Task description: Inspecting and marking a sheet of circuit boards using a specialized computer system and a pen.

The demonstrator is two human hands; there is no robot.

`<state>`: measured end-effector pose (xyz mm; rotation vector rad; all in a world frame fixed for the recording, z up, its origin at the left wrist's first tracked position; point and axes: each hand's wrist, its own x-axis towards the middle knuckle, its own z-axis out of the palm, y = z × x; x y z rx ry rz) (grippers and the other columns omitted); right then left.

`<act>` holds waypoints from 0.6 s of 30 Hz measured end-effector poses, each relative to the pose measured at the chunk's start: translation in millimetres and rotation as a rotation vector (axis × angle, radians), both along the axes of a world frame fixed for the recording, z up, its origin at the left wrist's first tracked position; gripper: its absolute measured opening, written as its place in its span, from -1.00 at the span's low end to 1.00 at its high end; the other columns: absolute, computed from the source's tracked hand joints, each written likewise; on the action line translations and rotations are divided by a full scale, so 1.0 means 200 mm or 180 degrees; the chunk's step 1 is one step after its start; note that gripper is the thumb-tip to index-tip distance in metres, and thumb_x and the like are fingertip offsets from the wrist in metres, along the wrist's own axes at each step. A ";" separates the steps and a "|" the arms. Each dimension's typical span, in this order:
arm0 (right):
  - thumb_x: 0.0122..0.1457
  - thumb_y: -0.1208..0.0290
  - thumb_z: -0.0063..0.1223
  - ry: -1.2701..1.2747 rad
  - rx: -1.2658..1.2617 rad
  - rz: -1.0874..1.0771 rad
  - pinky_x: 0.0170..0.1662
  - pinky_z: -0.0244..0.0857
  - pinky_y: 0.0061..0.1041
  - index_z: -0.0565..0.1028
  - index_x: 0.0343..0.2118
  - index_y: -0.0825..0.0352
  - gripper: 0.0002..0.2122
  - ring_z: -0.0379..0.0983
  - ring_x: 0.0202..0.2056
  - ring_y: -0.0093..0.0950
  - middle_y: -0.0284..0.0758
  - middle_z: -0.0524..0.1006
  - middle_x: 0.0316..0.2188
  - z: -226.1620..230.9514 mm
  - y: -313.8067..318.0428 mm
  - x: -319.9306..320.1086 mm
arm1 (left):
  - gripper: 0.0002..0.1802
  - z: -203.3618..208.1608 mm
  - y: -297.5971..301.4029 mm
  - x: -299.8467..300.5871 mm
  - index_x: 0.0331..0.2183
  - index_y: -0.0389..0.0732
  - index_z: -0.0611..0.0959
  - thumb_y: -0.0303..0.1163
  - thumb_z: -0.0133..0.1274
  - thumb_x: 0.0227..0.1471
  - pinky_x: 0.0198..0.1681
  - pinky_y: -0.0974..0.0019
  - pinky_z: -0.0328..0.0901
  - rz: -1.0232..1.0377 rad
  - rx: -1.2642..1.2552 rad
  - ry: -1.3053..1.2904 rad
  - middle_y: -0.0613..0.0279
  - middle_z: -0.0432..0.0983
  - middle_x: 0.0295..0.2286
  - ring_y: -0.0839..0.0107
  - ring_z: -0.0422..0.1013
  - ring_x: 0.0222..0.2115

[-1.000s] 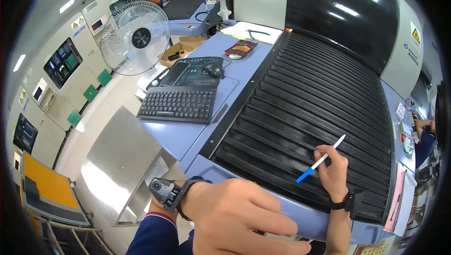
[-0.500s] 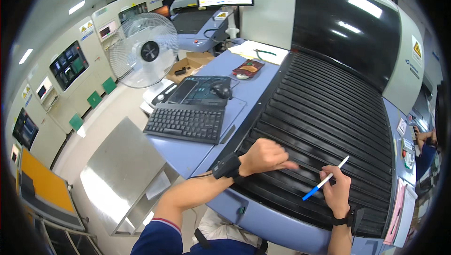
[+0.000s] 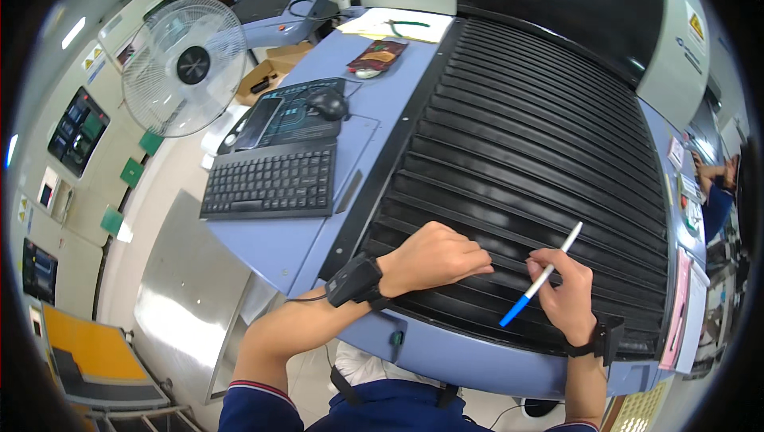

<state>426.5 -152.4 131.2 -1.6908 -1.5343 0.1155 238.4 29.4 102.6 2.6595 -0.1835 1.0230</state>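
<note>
My right hand (image 3: 567, 293) is closed on a slim white pen (image 3: 563, 246) with a blue end pointing down and left. The pen slants across the fingers, clear of the surface. My left hand (image 3: 436, 261) is loosely closed, back upward, with nothing showing in it; its thumb is hidden. Both hands hover over the front part of a black ribbed bellows cover (image 3: 509, 161) on a blue-grey machine. Each wrist carries a black strapped-on device.
Left of the ribbed cover are a black keyboard (image 3: 270, 183), a mouse (image 3: 326, 103) and a dark red pouch (image 3: 377, 58). Green-handled pliers (image 3: 407, 28) lie on paper farther back. A fan (image 3: 191, 66) stands at the left. Another person's arm (image 3: 716, 181) shows at far right.
The view has shifted, so the bench things sit higher and farther left. My left thumb, stretched out before, is now out of sight. The pen stays in my right hand.
</note>
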 end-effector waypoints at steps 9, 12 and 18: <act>0.13 0.63 0.25 0.0057 -0.0093 0.0024 -0.30 0.46 -0.40 0.59 -0.25 0.40 -0.87 0.64 -0.37 -0.23 -0.14 0.65 -0.40 0.01 -0.01 -0.01 | -0.58 0.00 0.02 -0.01 -0.65 -0.15 0.52 -0.16 0.28 0.08 -0.59 0.26 0.30 0.0141 -0.0164 0.0135 0.25 0.39 -0.71 0.24 0.40 -0.67; 0.13 0.62 0.25 -0.0004 0.0047 0.0040 -0.30 0.47 -0.39 0.58 -0.25 0.41 -0.87 0.64 -0.36 -0.22 -0.13 0.65 -0.39 0.01 -0.01 0.01 | -0.65 0.03 0.04 -0.01 -0.63 -0.16 0.59 -0.23 0.33 0.03 -0.62 0.27 0.27 0.0261 -0.0294 0.0117 0.24 0.42 -0.70 0.23 0.38 -0.70; 0.15 0.56 0.26 0.0050 0.0144 -0.0006 -0.35 0.47 -0.39 0.59 -0.24 0.39 -0.87 0.64 -0.39 -0.21 -0.12 0.65 -0.41 0.00 -0.02 0.06 | -0.84 0.05 0.08 -0.04 -0.37 -0.18 0.61 -0.41 0.30 0.04 -0.53 0.33 0.41 0.0558 -0.0980 0.0044 0.21 0.63 -0.56 0.28 0.59 -0.57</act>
